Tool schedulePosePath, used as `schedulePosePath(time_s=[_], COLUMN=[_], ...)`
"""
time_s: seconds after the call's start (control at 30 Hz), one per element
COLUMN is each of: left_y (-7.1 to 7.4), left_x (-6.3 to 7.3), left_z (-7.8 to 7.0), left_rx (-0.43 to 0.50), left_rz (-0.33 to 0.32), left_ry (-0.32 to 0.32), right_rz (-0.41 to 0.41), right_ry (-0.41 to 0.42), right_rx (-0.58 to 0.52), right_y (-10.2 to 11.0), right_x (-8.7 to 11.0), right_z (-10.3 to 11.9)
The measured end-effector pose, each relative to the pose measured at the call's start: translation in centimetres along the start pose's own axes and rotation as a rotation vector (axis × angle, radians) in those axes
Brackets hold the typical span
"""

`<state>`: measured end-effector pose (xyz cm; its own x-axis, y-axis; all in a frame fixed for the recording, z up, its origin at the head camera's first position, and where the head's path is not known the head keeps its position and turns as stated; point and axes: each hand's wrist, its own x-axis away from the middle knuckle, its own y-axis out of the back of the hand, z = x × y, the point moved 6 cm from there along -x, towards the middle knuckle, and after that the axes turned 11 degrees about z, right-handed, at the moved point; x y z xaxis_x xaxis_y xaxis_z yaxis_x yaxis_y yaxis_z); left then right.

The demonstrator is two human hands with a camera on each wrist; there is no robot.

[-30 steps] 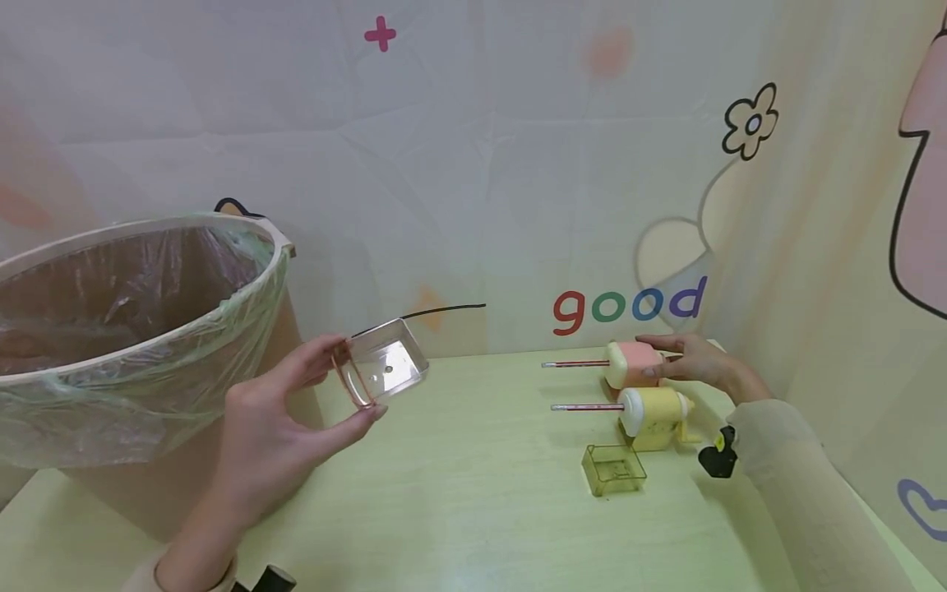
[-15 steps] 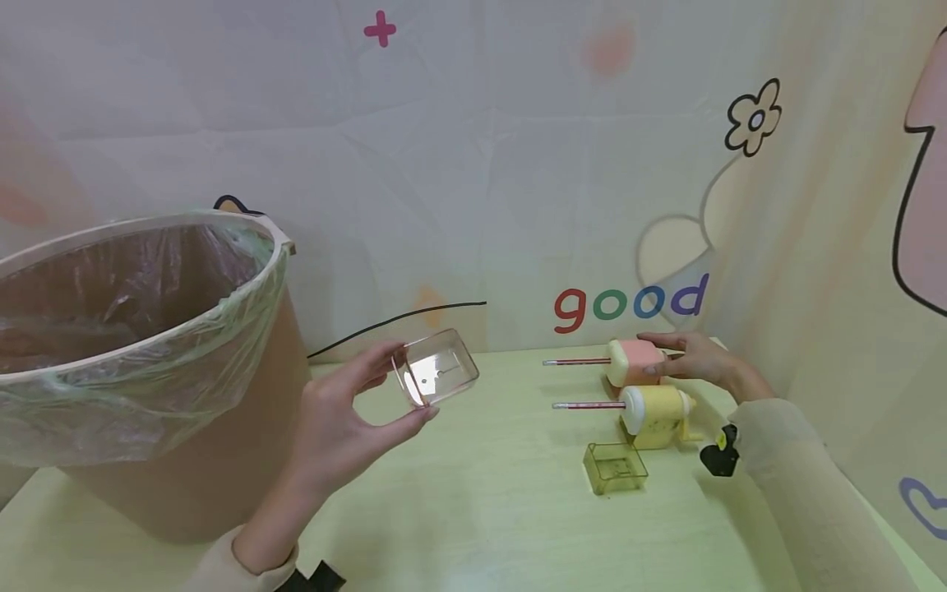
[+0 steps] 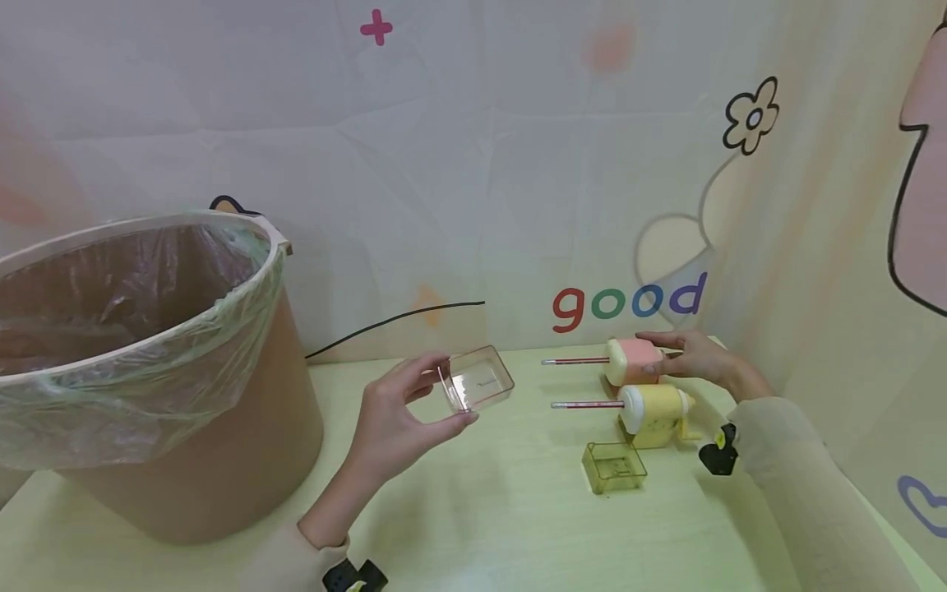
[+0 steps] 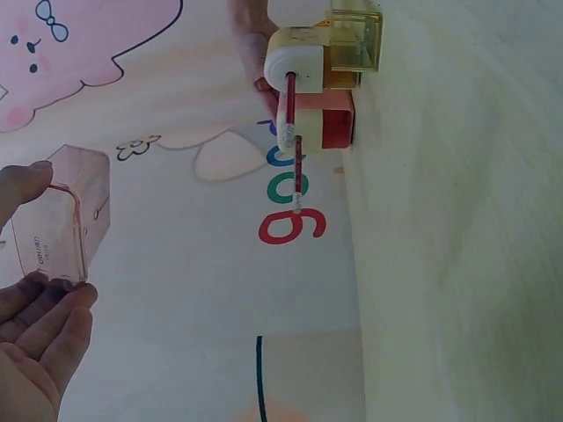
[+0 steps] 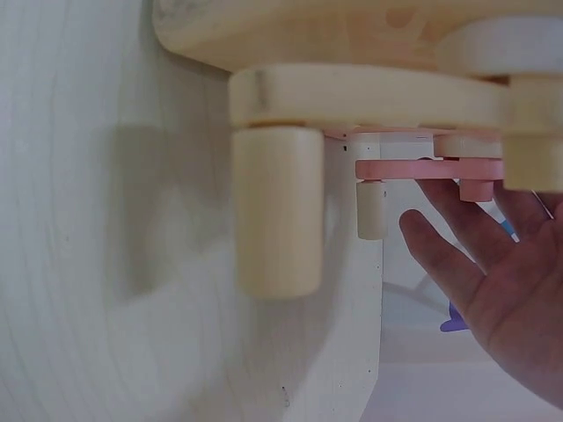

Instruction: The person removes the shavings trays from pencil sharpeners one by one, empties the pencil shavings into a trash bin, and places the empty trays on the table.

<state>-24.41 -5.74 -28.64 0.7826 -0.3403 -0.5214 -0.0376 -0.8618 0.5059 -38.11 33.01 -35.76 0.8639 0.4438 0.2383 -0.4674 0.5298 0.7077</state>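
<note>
My left hand (image 3: 395,423) pinches a clear pinkish plastic shavings drawer (image 3: 481,380) between thumb and fingers, held above the table. Light printed letters show on its side in the left wrist view (image 4: 40,251). At the right, my right hand (image 3: 699,362) holds the back end of a pink crank pencil sharpener (image 3: 638,358), with a pencil sticking out to the left. Directly in front stands a yellow pencil sharpener (image 3: 658,411), also with a pencil in it. A clear olive-yellow drawer (image 3: 614,469) lies on the table before it.
A large brown bin (image 3: 244,436) lined with a translucent green bag (image 3: 148,403) stands at the left. Behind the pale table (image 3: 518,534) hangs a printed cloth backdrop (image 3: 414,189). The yellow sharpener's crank handle (image 5: 277,211) looms close in the right wrist view.
My left hand has moved right, away from the bin and toward the sharpeners, carrying the pinkish drawer and lowering it slightly. My right hand stays on the pink pencil sharpener.
</note>
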Motion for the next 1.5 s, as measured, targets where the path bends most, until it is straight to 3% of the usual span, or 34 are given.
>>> schedulePosePath(time_s=[0.33, 0.7, 1.07, 1.3, 1.5], left_y=[-2.5, -4.4, -6.0, -7.5, -9.0], left_x=[-0.6, -1.4, -3.1, -4.3, -5.4], left_z=[2.2, 3.2, 4.7, 6.1, 7.0], left_rx=[0.054, 0.095, 0.175, 0.239, 0.228], left_rz=[0.040, 0.092, 0.142, 0.171, 0.215], left_ry=[0.070, 0.110, 0.169, 0.243, 0.270], right_rz=[-0.003, -0.004, -0.010, 0.006, 0.003], right_ry=[-0.005, 0.001, 0.000, 0.016, 0.015], right_rx=[-0.005, 0.005, 0.008, -0.021, -0.008], right_y=[0.0, -0.1, 0.0, 0.0, -0.1], right_x=[-0.1, -0.1, -0.1, -0.1, -0.2], right_z=[0.1, 0.3, 0.0, 0.4, 0.4])
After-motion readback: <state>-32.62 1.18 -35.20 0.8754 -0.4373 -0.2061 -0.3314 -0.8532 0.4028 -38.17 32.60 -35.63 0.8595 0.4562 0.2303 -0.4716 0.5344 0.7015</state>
